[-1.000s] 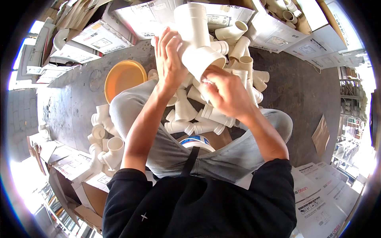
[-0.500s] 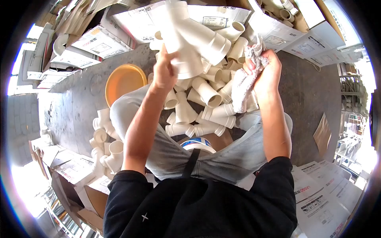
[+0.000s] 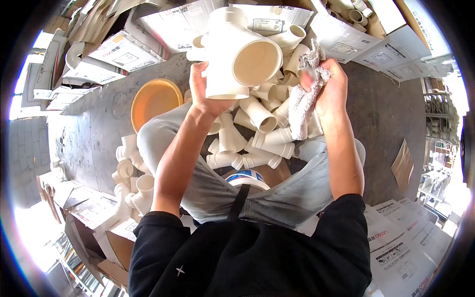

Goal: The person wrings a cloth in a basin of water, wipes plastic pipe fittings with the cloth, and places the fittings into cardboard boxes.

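My left hand (image 3: 207,95) grips the lower end of a large white branched pipe fitting (image 3: 221,54), held up in front of me. Its wide side opening faces me and tilts to the right. In my right hand (image 3: 330,91) is a crumpled whitish cloth (image 3: 302,101), hanging down beside the fitting without touching it. Below both hands, a pile of white pipe fittings (image 3: 257,116) lies on the floor between my legs.
An orange basin (image 3: 156,89) stands to the left of the pile. Cardboard boxes (image 3: 180,24) line the far side, one at the upper right holding fittings. More fittings (image 3: 143,188) lie at the lower left. A white bucket (image 3: 247,179) sits between my thighs.
The right hand has come out of the fitting's opening and moved right with the cloth. My left hand has turned the fitting, so its side opening now faces me.
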Motion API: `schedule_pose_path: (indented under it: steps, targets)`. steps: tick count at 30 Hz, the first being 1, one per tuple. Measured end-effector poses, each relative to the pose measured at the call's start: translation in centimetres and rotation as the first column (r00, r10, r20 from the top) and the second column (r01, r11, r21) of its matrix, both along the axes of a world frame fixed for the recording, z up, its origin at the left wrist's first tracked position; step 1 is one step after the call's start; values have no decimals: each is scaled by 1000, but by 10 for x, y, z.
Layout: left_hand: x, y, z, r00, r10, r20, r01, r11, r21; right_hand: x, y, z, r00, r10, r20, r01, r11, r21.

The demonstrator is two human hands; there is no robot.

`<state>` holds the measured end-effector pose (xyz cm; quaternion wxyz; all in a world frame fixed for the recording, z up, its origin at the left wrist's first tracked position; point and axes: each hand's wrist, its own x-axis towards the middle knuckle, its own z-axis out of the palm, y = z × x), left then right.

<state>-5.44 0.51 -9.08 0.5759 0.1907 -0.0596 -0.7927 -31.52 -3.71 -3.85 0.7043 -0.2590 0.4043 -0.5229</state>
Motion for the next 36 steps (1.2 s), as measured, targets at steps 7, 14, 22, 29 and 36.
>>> schedule_pose_path:
  steps: [7,14,22,29,36]
  targets:
    - [0,-1,1,1000,-4,-22,4,1000,17,4,4,3,998,-20,-68,16,998,-57]
    - [-2,-2,1,998,54,-37,-52,997,58,14,28,4,895,-215,-391,-122,726,-677]
    - [-6,-2,-12,996,47,-82,-50,998,-45,53,44,-7,507,-763,-400,-589,32,-807]
    - [-1,-3,-9,959,185,213,-167,981,-104,54,43,-27,328,-667,-669,-686,318,-654]
    - [10,0,-18,815,266,515,-94,937,-335,61,47,-22,492,-548,-677,-482,476,-736]
